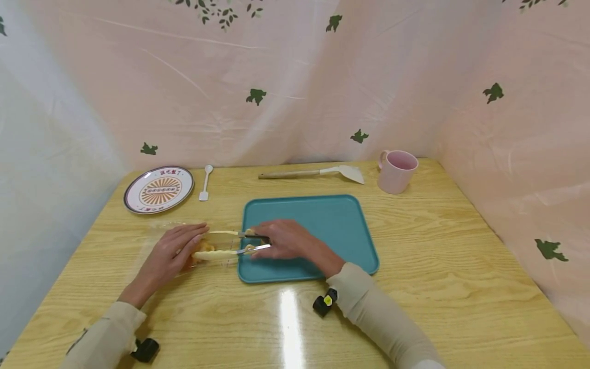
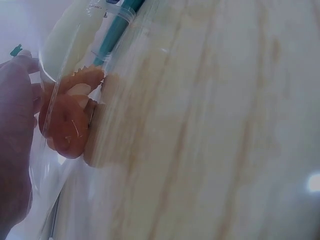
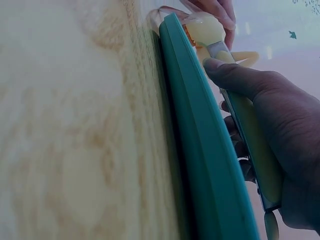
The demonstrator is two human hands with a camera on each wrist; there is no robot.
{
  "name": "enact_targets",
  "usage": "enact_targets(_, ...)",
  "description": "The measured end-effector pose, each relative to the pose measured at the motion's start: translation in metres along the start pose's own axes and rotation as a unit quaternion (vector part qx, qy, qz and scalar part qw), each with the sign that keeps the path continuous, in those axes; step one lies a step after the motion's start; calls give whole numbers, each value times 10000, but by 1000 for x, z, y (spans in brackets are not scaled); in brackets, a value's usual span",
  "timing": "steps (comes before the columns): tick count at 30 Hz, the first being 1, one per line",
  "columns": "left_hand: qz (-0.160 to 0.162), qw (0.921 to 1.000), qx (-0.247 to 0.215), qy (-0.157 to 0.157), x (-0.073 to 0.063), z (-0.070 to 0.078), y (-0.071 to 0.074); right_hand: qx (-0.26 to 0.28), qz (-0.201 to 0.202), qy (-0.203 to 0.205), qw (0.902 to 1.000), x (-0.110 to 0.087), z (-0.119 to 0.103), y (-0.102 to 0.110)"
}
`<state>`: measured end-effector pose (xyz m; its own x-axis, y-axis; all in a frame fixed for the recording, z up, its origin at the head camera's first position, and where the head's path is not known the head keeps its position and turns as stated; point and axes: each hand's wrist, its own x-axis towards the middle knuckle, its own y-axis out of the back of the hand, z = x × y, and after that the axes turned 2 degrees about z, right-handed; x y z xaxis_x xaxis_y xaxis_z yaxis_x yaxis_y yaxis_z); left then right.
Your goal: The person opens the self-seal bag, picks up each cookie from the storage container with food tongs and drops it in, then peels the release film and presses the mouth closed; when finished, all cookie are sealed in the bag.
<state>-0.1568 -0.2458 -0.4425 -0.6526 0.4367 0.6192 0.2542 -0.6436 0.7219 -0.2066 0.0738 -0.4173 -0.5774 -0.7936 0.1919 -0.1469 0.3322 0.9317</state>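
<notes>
- Pale printed cloth (image 1: 295, 61) backs the wooden table (image 1: 221, 323). State each hand's position.

- My right hand (image 1: 288, 241) grips the tongs (image 1: 218, 254), thumb on one side and fingers on the other. Their arms stand apart across the teal tray (image 1: 322, 225)'s left edge. My left hand (image 1: 168, 256) lies over the clear bag (image 2: 45, 172), left of the tray; I cannot tell whether its fingers pinch the plastic.

- Reason for this arrangement?

- My left hand probably steadies the thin bag, giving the tongs access to the orange pieces (image 2: 67, 125) inside.

- And the remaining items?

- Plate (image 1: 159, 189), small white spatula (image 1: 206, 183), turner (image 1: 295, 175) and pink mug (image 1: 395, 173) occupy the far side, presumably leaving my arms room.
</notes>
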Motion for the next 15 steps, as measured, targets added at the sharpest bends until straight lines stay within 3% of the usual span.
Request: enact_targets(15, 34, 9999, -33, -111, 1, 0, 0, -11, 131, 178, 9998, 4, 0, -3)
